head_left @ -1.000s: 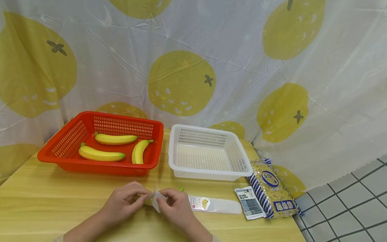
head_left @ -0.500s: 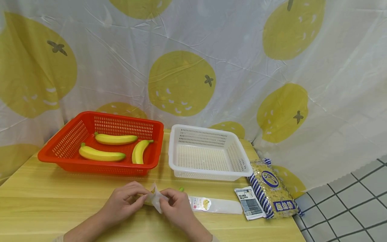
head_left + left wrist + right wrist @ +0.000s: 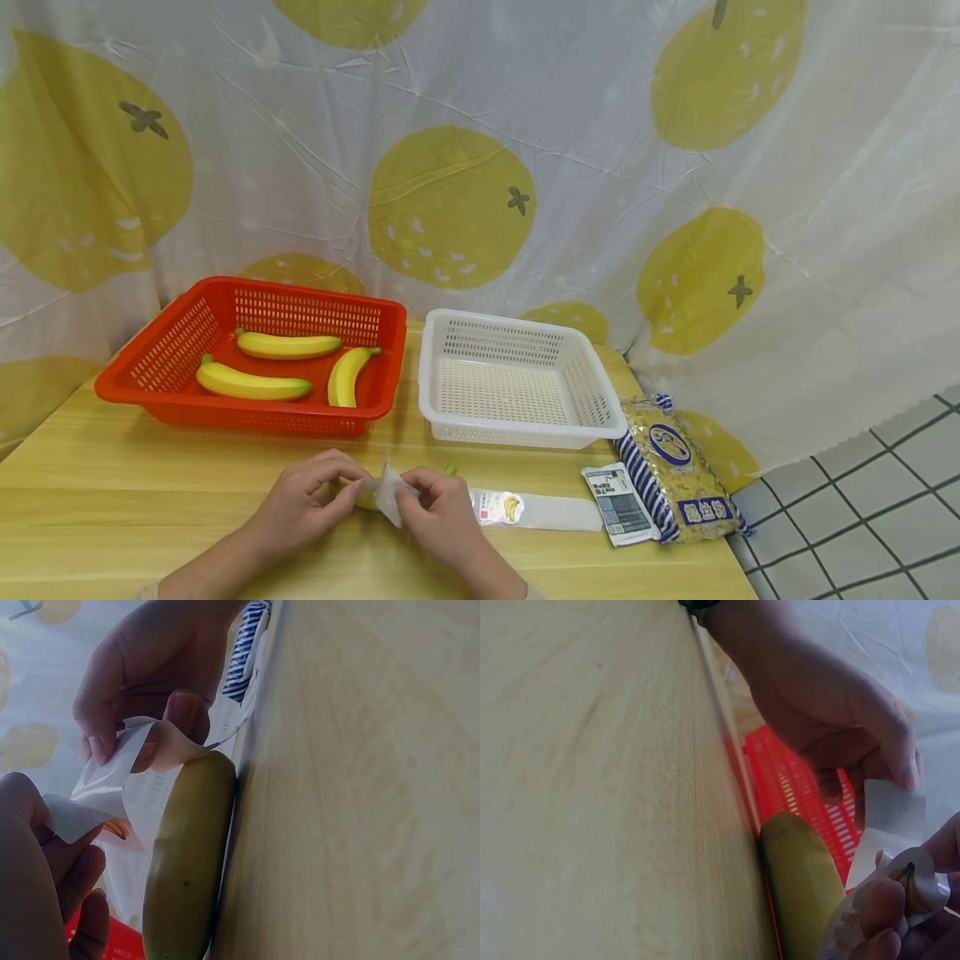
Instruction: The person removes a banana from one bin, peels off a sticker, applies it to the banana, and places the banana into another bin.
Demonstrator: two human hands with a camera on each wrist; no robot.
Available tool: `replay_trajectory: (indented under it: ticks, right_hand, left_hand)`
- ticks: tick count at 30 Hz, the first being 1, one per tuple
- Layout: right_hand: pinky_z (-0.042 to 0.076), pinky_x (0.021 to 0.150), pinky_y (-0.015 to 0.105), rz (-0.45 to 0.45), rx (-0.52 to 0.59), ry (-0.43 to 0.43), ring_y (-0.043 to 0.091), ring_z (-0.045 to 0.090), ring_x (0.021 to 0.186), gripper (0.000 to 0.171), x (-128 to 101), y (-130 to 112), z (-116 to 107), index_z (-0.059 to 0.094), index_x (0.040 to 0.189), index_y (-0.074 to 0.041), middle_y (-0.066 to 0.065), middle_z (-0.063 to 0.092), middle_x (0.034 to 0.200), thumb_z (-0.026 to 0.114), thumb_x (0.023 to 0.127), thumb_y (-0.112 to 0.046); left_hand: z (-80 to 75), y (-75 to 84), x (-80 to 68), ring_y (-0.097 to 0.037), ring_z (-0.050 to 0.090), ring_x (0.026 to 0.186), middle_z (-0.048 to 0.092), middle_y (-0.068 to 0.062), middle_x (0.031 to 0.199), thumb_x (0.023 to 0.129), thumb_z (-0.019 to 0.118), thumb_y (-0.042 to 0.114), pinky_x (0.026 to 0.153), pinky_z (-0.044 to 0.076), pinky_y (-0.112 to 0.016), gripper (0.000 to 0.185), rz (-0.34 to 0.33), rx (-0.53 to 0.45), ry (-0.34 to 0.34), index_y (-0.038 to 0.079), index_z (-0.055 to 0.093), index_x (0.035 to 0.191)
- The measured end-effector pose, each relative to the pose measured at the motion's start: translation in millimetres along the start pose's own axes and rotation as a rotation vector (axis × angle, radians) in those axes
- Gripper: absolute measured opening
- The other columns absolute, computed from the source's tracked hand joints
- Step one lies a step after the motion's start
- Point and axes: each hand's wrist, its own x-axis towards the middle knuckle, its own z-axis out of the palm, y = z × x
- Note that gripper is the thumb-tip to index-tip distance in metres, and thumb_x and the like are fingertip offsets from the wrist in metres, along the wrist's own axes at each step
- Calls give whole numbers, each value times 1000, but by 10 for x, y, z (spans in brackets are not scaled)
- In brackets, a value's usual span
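While pinching, both hands hold the bag mouth apart.

No legible text anywhere.

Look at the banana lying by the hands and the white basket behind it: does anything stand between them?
Nothing visible does. The banana lies on the table, half in the bag both hands pinch; bare wood runs to the white basket.
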Motion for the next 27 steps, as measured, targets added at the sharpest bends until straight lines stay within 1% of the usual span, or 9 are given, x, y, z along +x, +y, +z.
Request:
replay_trajectory:
  ticks: [5,9,14,17,22,27]
  right_hand:
    - [47,51,12,20,-2,23,-5,53,56,10,-2,-14,5,76,95,-4,15,74,79,66,95,-4]
    - [45,52,12,28,3,42,-4,53,58,11,-3,-28,5,77,96,-5,15,75,81,66,95,-4]
    - [44,52,12,21,-4,45,-4,52,58,10,1,-28,3,76,95,-5,14,74,81,66,95,-4]
    - [43,51,11,16,-14,49,-5,50,57,10,1,-28,3,76,93,-4,14,73,79,66,95,-4]
    - [39,48,9,21,-22,60,-6,47,54,11,0,-38,4,76,91,-4,14,70,73,66,95,-4]
    - [40,48,9,22,-32,80,-7,47,53,11,1,-37,7,76,90,-6,13,70,71,66,94,-4]
  left_hand:
    - [-9,1,-11,-4,62,81,71,-1,92,70,74,-23,67,49,-14,45,-14,18,-1,12,72,98]
    - [-8,1,-17,-3,61,81,71,0,93,71,73,-23,66,48,-14,44,-24,26,1,12,71,98]
    - [-12,-3,-12,-2,58,78,71,1,93,70,72,-22,64,47,-13,46,-23,41,16,13,72,99]
    - [-17,10,-8,-1,57,75,71,1,92,72,71,-22,62,46,-13,44,-30,42,22,13,71,99]
    - [-41,43,-2,1,58,74,73,3,95,77,69,-19,61,46,-14,41,-78,59,18,16,69,99]
    - [-58,58,0,1,59,73,74,5,96,80,66,-16,59,47,-15,39,-125,72,15,18,68,99]
